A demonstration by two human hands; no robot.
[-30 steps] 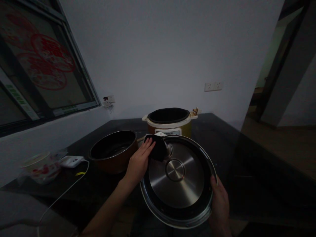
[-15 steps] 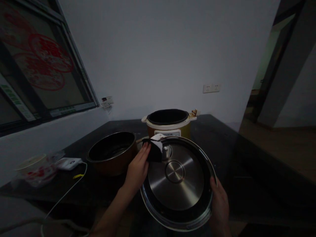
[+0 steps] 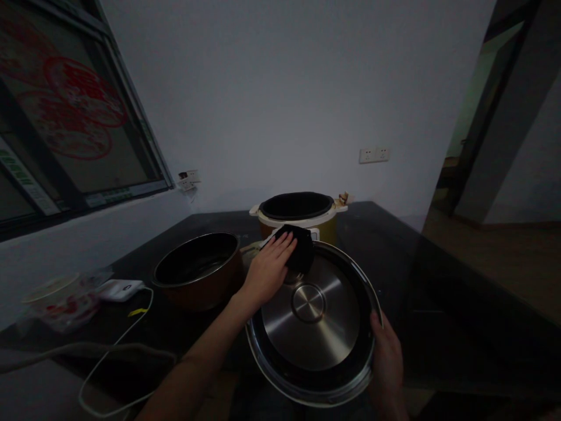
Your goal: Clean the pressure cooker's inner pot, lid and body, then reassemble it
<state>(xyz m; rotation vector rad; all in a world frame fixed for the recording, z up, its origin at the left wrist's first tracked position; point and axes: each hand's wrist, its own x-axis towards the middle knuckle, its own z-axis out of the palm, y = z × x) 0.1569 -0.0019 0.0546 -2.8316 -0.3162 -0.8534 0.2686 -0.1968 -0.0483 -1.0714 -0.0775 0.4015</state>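
My right hand (image 3: 386, 354) grips the right rim of a round pot lid (image 3: 328, 327), tilted with its shiny steel underside towards me. Pressed to the lid's upper left edge is a black cloth (image 3: 301, 251), with my left hand (image 3: 272, 266) closed over it. The cloth covers part of the rim and the small fitting near it. Behind the lid stands an electric pressure cooker (image 3: 267, 225) with a pale rim and a dark, uncovered opening. To the left sits a brown inner pot (image 3: 210, 286), dark inside.
On the left of the black table (image 3: 421, 280) are a tub in a plastic bag (image 3: 65, 304) and a white device (image 3: 120, 289) with a white cable (image 3: 118, 339). Wall sockets (image 3: 374, 155) and a window (image 3: 87, 117) lie beyond.
My left hand has slid the cloth right and slightly up along the lid's upper edge. My right hand keeps its hold on the rim, and the lid has barely shifted.
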